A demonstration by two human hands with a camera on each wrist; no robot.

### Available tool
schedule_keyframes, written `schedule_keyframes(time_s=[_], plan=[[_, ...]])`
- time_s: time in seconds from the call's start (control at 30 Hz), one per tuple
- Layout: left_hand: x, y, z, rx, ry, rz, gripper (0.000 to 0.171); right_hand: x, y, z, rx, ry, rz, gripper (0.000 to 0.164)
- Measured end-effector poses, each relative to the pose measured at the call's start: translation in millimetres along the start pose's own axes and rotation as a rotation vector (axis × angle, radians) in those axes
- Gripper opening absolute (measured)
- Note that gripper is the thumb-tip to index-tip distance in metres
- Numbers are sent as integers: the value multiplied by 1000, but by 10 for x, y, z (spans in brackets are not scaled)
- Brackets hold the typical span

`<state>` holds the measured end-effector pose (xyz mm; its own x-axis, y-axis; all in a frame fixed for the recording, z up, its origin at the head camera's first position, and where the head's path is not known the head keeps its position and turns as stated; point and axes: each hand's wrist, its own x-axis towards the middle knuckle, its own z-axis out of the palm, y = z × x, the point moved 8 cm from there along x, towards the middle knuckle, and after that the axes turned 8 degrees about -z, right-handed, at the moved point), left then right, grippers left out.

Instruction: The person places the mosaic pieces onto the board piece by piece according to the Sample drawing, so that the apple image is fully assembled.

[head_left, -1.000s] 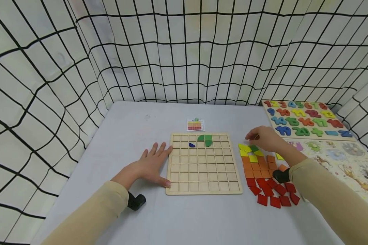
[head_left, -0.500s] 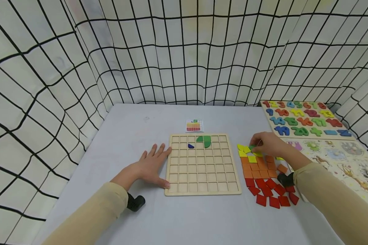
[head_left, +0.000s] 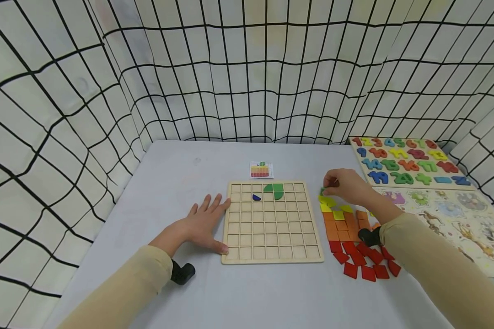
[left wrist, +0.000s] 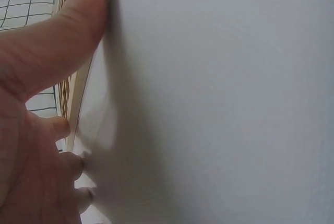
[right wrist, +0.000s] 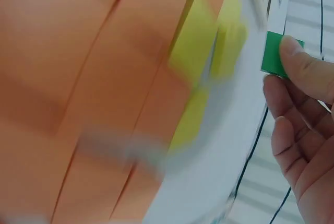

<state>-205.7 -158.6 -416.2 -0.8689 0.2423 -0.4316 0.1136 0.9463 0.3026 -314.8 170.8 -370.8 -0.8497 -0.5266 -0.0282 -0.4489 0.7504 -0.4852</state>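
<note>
My right hand (head_left: 346, 186) pinches a green square tile (right wrist: 272, 54) between thumb and fingers, just beyond the yellow tiles (head_left: 328, 202). With fingers spread, my left hand (head_left: 203, 225) rests along the left edge of the wooden grid board (head_left: 271, 230); its thumb (left wrist: 78, 31) lies on the board's rim in the left wrist view. Toward the top of the grid lie several green pieces (head_left: 273, 188), some with a rounded side. A small dark blue piece (head_left: 256, 197) sits left of them. Behind the board is a small picture card (head_left: 261, 170) with a coloured pattern.
Orange tiles (head_left: 340, 227) and scattered red tiles (head_left: 368, 273) lie right of the board. Further right are a number puzzle (head_left: 411, 162) and an animal picture board (head_left: 457, 219). A black net (head_left: 247, 91) stands around the white table (head_left: 181, 164).
My right hand reached down to the green tile beside the yellow ones, picked it up and moved left and away from me with it. My left hand stays at the board's edge.
</note>
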Motion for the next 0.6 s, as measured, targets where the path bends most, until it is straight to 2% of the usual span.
schedule_keyframes(time_s=[0.33, 0.6], plan=[[-16, -6, 4, -5, -20, -1, 127, 485, -637, 410, 112, 11, -66, 7], [-34, -8, -17, -10, -13, 1, 126, 670, -965, 638, 113, -18, -121, 6]])
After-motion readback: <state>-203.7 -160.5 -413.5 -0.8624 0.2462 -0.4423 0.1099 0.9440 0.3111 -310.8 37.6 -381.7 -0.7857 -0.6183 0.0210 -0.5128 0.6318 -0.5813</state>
